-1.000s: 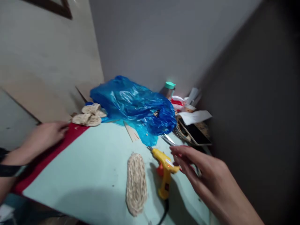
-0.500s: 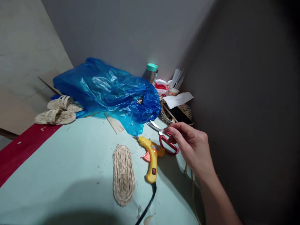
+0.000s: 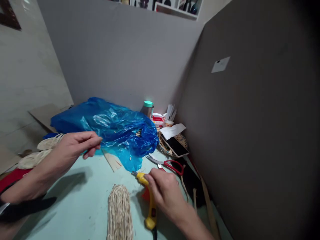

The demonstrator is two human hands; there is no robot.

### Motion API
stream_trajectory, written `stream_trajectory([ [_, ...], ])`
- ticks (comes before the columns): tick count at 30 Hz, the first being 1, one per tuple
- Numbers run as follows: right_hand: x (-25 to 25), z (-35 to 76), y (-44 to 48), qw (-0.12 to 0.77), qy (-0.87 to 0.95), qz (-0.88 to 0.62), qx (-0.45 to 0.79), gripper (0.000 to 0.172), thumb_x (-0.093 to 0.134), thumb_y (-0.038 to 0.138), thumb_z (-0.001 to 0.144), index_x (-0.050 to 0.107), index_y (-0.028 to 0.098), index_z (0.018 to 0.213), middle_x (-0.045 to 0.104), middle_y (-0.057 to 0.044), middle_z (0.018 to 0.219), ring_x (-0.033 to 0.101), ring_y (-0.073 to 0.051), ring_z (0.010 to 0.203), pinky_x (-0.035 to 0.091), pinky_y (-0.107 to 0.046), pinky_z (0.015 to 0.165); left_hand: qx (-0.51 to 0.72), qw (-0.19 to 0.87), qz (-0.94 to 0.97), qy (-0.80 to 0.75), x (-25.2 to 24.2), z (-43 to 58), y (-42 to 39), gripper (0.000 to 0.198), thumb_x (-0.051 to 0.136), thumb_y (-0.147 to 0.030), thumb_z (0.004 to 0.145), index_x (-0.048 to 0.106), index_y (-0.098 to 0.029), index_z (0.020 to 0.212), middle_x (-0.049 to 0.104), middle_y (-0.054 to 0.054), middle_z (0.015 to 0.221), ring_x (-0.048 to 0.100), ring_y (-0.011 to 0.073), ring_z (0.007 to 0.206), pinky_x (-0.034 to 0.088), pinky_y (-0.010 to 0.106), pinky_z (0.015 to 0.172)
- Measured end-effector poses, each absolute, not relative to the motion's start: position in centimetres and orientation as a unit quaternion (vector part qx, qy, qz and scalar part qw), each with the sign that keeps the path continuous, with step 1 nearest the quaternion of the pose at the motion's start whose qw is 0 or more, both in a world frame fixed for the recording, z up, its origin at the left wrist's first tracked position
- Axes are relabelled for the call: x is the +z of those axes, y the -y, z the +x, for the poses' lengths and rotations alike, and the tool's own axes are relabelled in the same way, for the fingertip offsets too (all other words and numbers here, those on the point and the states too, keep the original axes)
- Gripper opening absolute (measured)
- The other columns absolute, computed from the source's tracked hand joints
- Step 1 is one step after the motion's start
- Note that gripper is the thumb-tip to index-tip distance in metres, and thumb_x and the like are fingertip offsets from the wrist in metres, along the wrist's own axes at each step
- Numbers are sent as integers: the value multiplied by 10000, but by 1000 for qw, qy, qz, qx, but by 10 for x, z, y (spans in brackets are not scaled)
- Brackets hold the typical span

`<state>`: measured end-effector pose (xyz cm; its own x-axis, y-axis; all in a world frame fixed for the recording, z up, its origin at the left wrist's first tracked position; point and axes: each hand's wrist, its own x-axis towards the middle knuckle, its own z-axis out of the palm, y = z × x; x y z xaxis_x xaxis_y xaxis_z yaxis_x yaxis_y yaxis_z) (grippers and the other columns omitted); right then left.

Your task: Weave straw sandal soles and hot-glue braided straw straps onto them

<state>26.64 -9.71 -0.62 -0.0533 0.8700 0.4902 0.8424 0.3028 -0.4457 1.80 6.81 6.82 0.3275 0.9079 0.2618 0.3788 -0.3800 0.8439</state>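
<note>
My left hand [image 3: 82,145] is raised in front of the blue plastic bag [image 3: 112,123], its fingertips pinched together; anything between them is too small to name. My right hand [image 3: 166,191] has its fingers over the upper body of a yellow glue gun [image 3: 151,211], whose nozzle points to the upper left. Left of the gun, a braided oval sole [image 3: 120,213] lies on the pale green table [image 3: 72,213]. Red-handled scissors [image 3: 175,165] lie just beyond my right hand, their blades towards the bag.
Woven slippers [image 3: 32,159] sit at the left, partly behind my left arm. At the back right are a green-lidded bottle [image 3: 148,108], a phone [image 3: 176,146] on a basket [image 3: 166,146], and white paper [image 3: 172,130]. A grey partition [image 3: 250,133] stands at the right.
The view has tilted up. My left hand has come in from the left. My right hand has moved from above the scissors down and left onto the glue gun.
</note>
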Motion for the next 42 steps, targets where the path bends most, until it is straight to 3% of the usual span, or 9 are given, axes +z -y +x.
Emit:
stream_trajectory([
  [5, -16, 254, 95, 247, 775, -582, 8, 212, 523, 231, 1024, 520, 209, 814, 694, -9, 725, 601, -151, 589, 272, -296, 548, 412, 399, 726, -379, 82, 55, -99, 230, 666, -391, 800, 648, -170, 737, 665, 9, 676, 545, 119, 580, 432, 256, 606],
  [10, -11, 251, 96, 147, 793, -591, 5, 21, 598, 203, 970, 592, 183, 968, 763, -40, 866, 676, -192, 639, 192, -325, 507, 365, 391, 764, -360, 78, 70, -104, 220, 736, -385, 779, 740, -166, 789, 688, 13, 618, 623, 170, 682, 444, 272, 676],
  [13, -9, 251, 96, 101, 807, -582, 17, 304, 698, 128, 788, 583, 171, 1067, 772, -38, 934, 681, -204, 651, 194, -318, 481, 322, 377, 788, -365, 66, 71, -97, 255, 774, -421, 756, 724, -177, 703, 679, 5, 605, 581, 162, 632, 409, 267, 626],
  [15, -9, 251, 96, 82, 816, -571, 28, 383, 724, 119, 708, 582, 166, 1061, 771, -33, 936, 684, -206, 664, 193, -318, 467, 311, 365, 795, -372, 56, 67, -96, 340, 740, -452, 791, 632, -187, 608, 581, -33, 543, 471, 126, 556, 348, 257, 574],
  [19, -9, 251, 96, 84, 810, -579, 34, 213, 643, 118, 821, 587, 167, 1020, 768, -38, 929, 685, -193, 691, 188, -321, 484, 322, 341, 793, -388, 39, 59, -99, 445, 588, -502, 881, 410, -216, 589, 336, -76, 558, 282, 113, 556, 233, 264, 538],
  [28, -5, 274, 98, 161, 741, -651, 19, 100, 500, 118, 982, 580, 171, 956, 704, -55, 812, 598, -183, 657, 242, -315, 571, 247, 322, 830, -383, 11, 54, -83, 489, 525, -550, 899, 322, -231, 589, 275, -68, 580, 260, 130, 578, 230, 293, 580],
  [30, -6, 282, 97, 182, 722, -668, 14, 140, 450, 133, 1009, 571, 176, 954, 692, -63, 835, 584, -184, 672, 265, -312, 595, 232, 329, 834, -377, 5, 48, -82, 493, 521, -549, 912, 354, -225, 580, 327, -63, 561, 308, 134, 570, 257, 294, 593],
  [35, -12, 288, 94, 214, 706, -674, 21, 191, 403, 163, 1025, 553, 202, 916, 667, -43, 812, 560, -181, 651, 293, -304, 609, 185, 372, 838, -354, 1, 31, -87, 414, 512, -506, 959, 603, -206, 689, 634, -8, 666, 546, 167, 659, 385, 297, 692],
  [42, -18, 285, 94, 235, 719, -653, 30, 226, 374, 186, 1040, 548, 216, 900, 669, -32, 742, 600, -188, 605, 342, -291, 579, 203, 396, 811, -380, -5, 15, -99, 397, 490, -446, 971, 658, -192, 718, 740, 52, 697, 580, 166, 579, 453, 287, 610],
])
